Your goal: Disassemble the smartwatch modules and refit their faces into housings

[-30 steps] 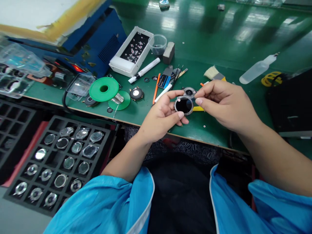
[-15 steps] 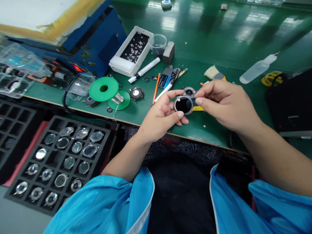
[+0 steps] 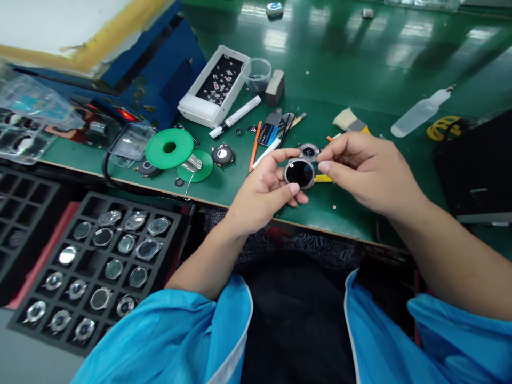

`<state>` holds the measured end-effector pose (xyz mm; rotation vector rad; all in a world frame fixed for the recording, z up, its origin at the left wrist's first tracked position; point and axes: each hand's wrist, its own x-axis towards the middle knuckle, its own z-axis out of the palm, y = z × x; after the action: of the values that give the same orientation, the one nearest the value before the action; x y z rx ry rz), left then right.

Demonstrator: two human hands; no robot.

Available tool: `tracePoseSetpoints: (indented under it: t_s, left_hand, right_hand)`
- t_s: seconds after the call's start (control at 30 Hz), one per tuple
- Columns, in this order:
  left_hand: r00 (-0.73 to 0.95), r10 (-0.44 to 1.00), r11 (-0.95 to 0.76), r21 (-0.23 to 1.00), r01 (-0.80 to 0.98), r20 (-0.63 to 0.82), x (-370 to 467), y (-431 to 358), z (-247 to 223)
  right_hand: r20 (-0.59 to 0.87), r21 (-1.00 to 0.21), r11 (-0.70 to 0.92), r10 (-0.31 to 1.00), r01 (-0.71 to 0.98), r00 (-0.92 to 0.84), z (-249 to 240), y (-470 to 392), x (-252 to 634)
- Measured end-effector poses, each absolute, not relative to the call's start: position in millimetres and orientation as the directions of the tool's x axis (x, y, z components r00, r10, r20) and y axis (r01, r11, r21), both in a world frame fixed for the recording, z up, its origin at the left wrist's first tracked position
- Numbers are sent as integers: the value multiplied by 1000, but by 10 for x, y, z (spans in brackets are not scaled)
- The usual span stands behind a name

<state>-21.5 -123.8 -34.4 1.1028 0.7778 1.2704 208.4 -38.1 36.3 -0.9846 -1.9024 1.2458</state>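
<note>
My left hand [image 3: 266,184] holds a round smartwatch [image 3: 301,174] by its rim, thumb on the near edge and fingers behind. Its black screen faces up and has a small pale round sticker near the upper left. Just beyond it, a round metal part with a dark centre [image 3: 309,151], like a watch back, lies at my left fingertip; whether the two are joined I cannot tell. My right hand [image 3: 364,168] is closed in a pinch beside the right edges of both parts. Anything between its thumb and fingertip is too small or hidden to make out.
Behind my hands lie a brush [image 3: 347,120], a white marker [image 3: 236,116] and a white parts tray [image 3: 206,111]. A green solder spool [image 3: 170,147] stands left, and a squeeze bottle [image 3: 418,116] lies right. Below the bench edge, a foam tray [image 3: 91,261] holds several watches.
The view has shifted very slightly. Both hands keep nearly the same pose at the watch, and nothing else has visibly moved.
</note>
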Motion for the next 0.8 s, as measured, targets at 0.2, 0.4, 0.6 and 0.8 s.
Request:
tracePoseSetpoints:
  t_s: [0.2,0.4,0.6,0.8]
  left_hand:
    - [169,978,-54,936,-348,119,-212,-1238,-346]
    - [174,980,-29,941,-336,92,-216,-1244,-328]
    - [185,975,-54,934,-354,126,-214,-1233,-355]
    - [182,973,-73,942,-328,139,-213,-1241,-371]
  right_hand:
    - [129,-929,281,855,240,-502,360,-378,2082]
    - [128,-925,284,858,252,-498,344,-377,2080]
    - [124,-929,276,859,246,-498,343,-374,2084]
    - [112,-931,269,854,248,-508,348,-369,2089]
